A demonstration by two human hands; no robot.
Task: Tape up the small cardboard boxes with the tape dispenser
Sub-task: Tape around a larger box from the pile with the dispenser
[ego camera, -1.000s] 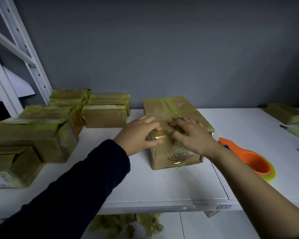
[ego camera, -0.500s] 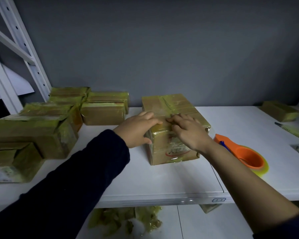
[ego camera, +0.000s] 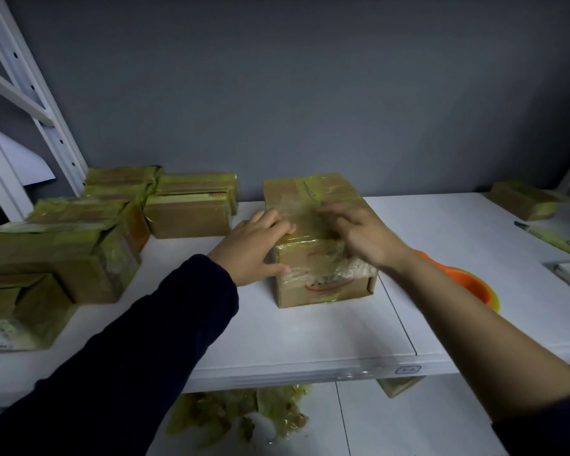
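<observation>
Head view: a white table (ego camera: 343,330) runs the width of the room against a grey wall, its front edge close to the person. A pile of taped boxes (ego camera: 63,245) crowds its left end. The cardboard box (ego camera: 323,287) being worked on sits mid-table, with bare surface between it and the front edge and a narrower lane on its left towards the pile.

The left hand (ego camera: 255,250) cups the box's near left top corner, fingers together on the lid, thumb pressed on the near face. The right hand (ego camera: 366,236) lies on the top with fingers spread flat, somewhat blurred.

The orange tape dispenser (ego camera: 468,284) lies just right of the box, partly hidden by the right forearm. A lone small box (ego camera: 524,200) sits far right by the wall, with a yellow-green marker (ego camera: 553,240) nearer.
</observation>
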